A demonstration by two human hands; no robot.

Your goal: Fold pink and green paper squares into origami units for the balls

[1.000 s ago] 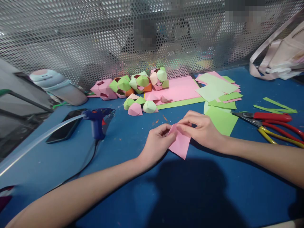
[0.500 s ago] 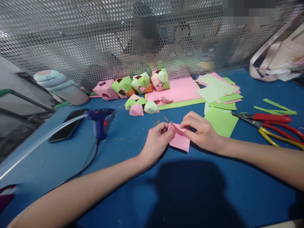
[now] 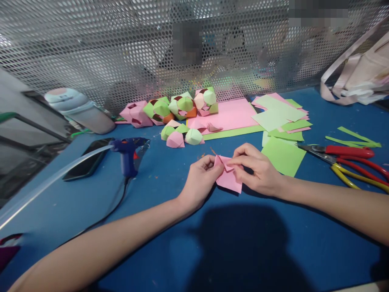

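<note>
A small pink sheet of paper [image 3: 230, 181] is held between my two hands, with a flap along its upper edge folded over. My left hand [image 3: 203, 175] grips its left side, thumb on top and fingers curled behind. With thumb and fingers my right hand [image 3: 254, 168] pinches the folded flap at the upper right. Behind my hands lie several folded paper pieces [image 3: 175, 139] in pink and green. A green paper square [image 3: 284, 156] lies beyond my right hand, by a loose pile of cut paper [image 3: 278, 109].
Folded paper balls [image 3: 158, 110] line the perforated metal screen [image 3: 136, 52]. At left are a blue glue gun [image 3: 128, 160] with its cord, a phone [image 3: 88, 162] and a tumbler [image 3: 79, 109]. Pliers [image 3: 346, 154], green strips [image 3: 354, 142] and a bag [image 3: 364, 73] are on the right.
My right fingers have shifted slightly left along the paper, and the flap at the top now lies folded further down. My left hand keeps its grip.
</note>
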